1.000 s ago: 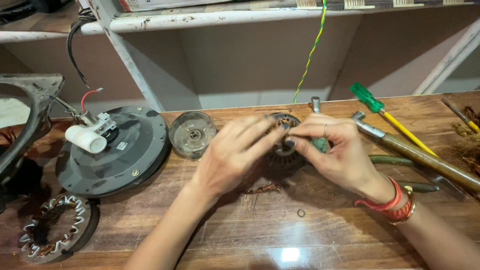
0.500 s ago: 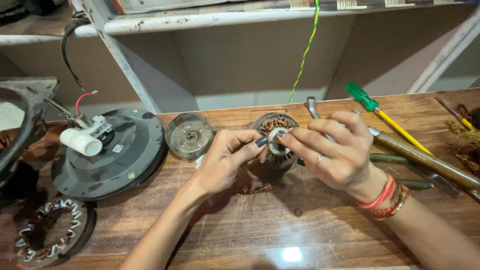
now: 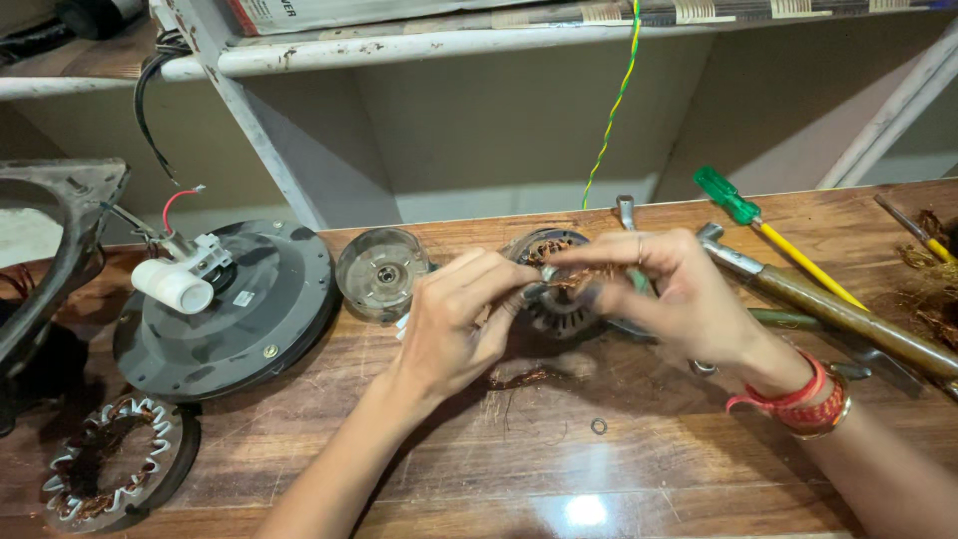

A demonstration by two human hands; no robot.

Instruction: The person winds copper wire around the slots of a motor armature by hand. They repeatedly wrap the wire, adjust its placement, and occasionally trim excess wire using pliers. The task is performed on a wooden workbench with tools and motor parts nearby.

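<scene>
The stator (image 3: 555,289), at the table's (image 3: 639,489) middle with the dark housing (image 3: 225,309) left, is pinched between the curled left hand (image 3: 454,324) and right hand (image 3: 669,289), seemingly so its copper windings can be worked.

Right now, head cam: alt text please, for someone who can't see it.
Two bare hands, left hand and right hand, meet over a small round motor stator with copper windings on a wooden workbench, fingertips pinching at its centre. A dark round motor housing and a second stator lie to the left; a green-handled screwdriver and a hammer lie right.
</scene>
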